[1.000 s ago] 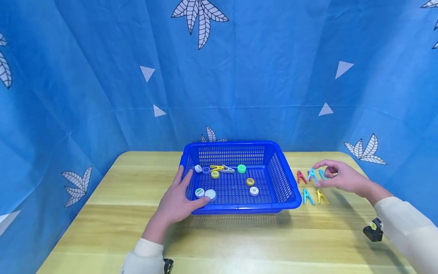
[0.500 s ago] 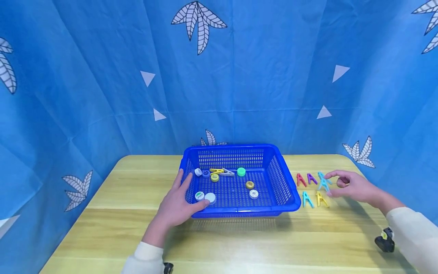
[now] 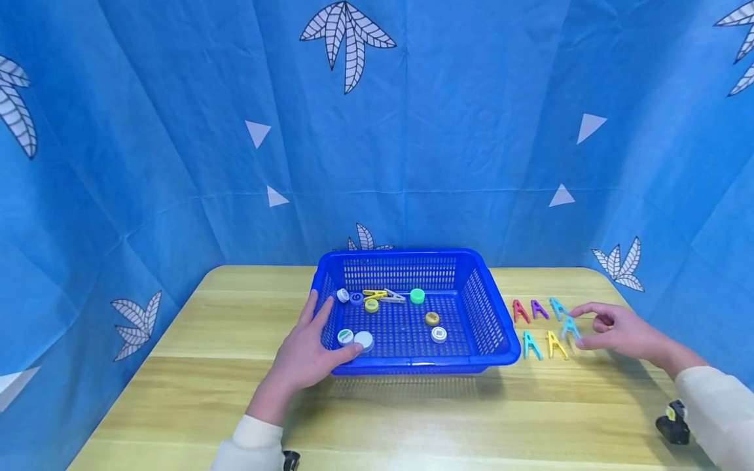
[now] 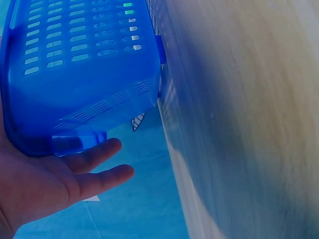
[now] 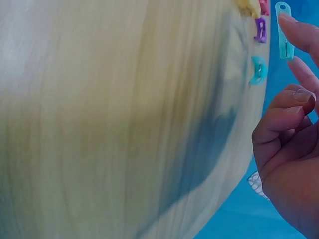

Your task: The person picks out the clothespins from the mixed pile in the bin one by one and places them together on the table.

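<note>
My left hand [image 3: 309, 353] rests on the front left corner of a blue plastic basket [image 3: 412, 360]. Its fingers lie straight and spread along the left side, and its thumb crosses the front rim. In the left wrist view two straight fingers [image 4: 107, 181] show beside the basket's outer wall. My right hand [image 3: 624, 333] pinches a light blue clothespin [image 3: 570, 328] between thumb and index finger, held above the table in the right wrist view. Close by on the table lie red [image 3: 520, 311], purple [image 3: 538, 309], yellow [image 3: 556, 345] and two blue clothespins [image 3: 532, 345].
Inside the basket are several bottle caps, among them a green cap [image 3: 417, 296] and a white cap [image 3: 364, 341]. A yellow clothespin [image 3: 374, 294] and a grey clothespin [image 3: 393, 296] lie there too. A blue curtain [image 3: 412, 144] hangs behind the wooden table [image 3: 412, 425].
My right hand has moved rightward with the light blue clothespin, from over the purple one to right of the yellow one. My left hand has stayed on the basket.
</note>
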`<state>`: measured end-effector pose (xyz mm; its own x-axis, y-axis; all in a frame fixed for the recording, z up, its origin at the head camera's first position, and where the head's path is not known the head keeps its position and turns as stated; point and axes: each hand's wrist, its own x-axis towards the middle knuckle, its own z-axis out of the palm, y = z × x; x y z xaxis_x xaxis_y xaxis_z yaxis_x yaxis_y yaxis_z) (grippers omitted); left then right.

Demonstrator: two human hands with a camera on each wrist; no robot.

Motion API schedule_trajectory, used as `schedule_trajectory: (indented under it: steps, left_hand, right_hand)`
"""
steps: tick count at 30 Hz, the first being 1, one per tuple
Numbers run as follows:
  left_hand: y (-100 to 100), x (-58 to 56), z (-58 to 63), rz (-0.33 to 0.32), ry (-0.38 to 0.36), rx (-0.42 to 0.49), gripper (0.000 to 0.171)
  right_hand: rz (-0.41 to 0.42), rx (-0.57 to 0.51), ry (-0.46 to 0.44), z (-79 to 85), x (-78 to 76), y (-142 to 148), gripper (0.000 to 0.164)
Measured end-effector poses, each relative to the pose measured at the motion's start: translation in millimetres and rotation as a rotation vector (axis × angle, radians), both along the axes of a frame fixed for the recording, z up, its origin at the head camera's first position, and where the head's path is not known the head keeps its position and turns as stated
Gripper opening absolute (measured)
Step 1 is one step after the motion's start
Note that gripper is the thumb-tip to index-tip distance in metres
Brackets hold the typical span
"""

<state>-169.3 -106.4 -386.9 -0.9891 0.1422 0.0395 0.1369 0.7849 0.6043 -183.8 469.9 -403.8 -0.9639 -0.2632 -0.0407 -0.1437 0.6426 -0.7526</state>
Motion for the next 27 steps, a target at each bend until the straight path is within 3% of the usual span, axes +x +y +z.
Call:
schedule_trajectory:
  steps: [6, 14, 22, 27]
  left_hand:
    - [1.1, -1.0, 1.1, -0.001, -0.003, -0.012, 0.116]
    - [1.0, -1.1, -0.2, 0.002, -0.002, -0.019, 0.116]
    - [0.9, -0.3, 0.9, 0.003, -0.005, -0.017, 0.116]
    - [1.0, -0.6, 0.8, 0.001, 0.006, -0.014, 0.116]
  right_hand:
    - [0.027, 0.017, 0.027, -8.3, 0.6, 12.0, 0.051]
    - [0.077, 0.028, -0.029, -16.0, -1.2, 20.0, 0.045]
    - [0.17, 0.002, -0.008, -15.8, -6.2, 21.2, 0.042]
    - [0.181, -0.013, -0.029, -15.8, -10.3, 23.0, 0.045]
